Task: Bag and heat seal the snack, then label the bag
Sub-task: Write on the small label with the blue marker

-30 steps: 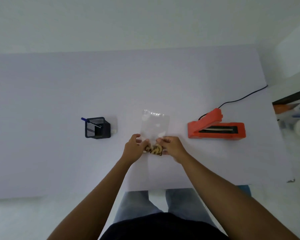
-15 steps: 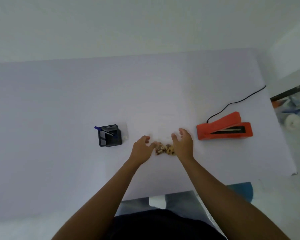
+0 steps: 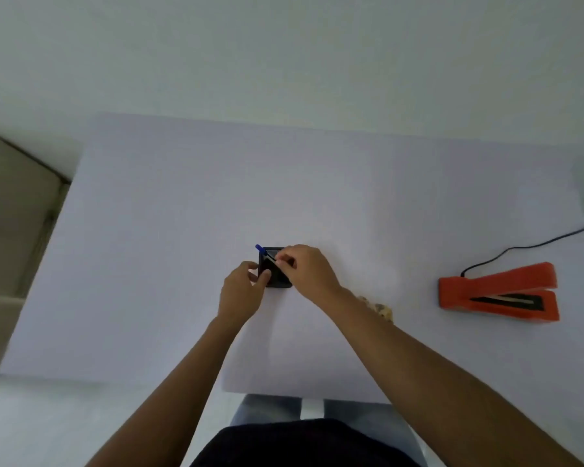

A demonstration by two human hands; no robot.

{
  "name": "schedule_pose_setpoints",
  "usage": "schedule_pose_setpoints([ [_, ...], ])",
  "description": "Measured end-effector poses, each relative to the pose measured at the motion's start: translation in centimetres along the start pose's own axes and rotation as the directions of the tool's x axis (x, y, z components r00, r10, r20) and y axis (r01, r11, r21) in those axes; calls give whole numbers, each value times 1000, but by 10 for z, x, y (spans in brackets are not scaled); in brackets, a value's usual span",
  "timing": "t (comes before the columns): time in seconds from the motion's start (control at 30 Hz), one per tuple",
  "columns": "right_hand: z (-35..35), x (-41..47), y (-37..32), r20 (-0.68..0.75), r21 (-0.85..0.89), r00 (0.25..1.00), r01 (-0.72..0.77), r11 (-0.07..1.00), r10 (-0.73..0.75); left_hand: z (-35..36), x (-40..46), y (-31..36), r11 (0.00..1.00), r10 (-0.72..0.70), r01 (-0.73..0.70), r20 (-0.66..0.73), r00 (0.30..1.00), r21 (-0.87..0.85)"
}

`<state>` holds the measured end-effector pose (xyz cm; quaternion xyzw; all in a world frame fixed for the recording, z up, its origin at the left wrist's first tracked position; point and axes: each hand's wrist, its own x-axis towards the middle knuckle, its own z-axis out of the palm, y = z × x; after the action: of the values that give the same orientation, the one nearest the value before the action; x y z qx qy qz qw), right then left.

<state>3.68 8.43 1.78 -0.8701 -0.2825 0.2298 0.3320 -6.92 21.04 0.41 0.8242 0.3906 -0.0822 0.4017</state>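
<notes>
Hands (image 3: 273, 274) together at black holder (image 3: 277, 279); right pinches pen (image 3: 263, 251), left grips holder's edge.

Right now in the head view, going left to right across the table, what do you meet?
Left hand → black pen holder with a blue pen → right hand → snack peeking from behind the right forearm → orange heat sealer with its black cord.

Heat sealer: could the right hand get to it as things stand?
Probably yes. The right hand is at the pen holder, and bare table lies between it and the orange heat sealer.
</notes>
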Motion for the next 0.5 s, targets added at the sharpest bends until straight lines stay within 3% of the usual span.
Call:
schedule_pose_setpoints([
  [0.1,13,18,-7,146,-188,988,-22,982,50,4,5,-5,996,43,-46,35,998,72],
  [0.27,23,34,-8,329,-412,937,35,910,113,7,13,-2,1000,7,-5,64,998,-18],
  [0.4,23,32,4,291,-275,957,85,958,-1,3,15,4,999,13,-12,24,1000,-33],
  [0.5,8,19,6,74,-14,984,162,987,-160,-6,20,4,998,51,-51,-18,999,-26],
])
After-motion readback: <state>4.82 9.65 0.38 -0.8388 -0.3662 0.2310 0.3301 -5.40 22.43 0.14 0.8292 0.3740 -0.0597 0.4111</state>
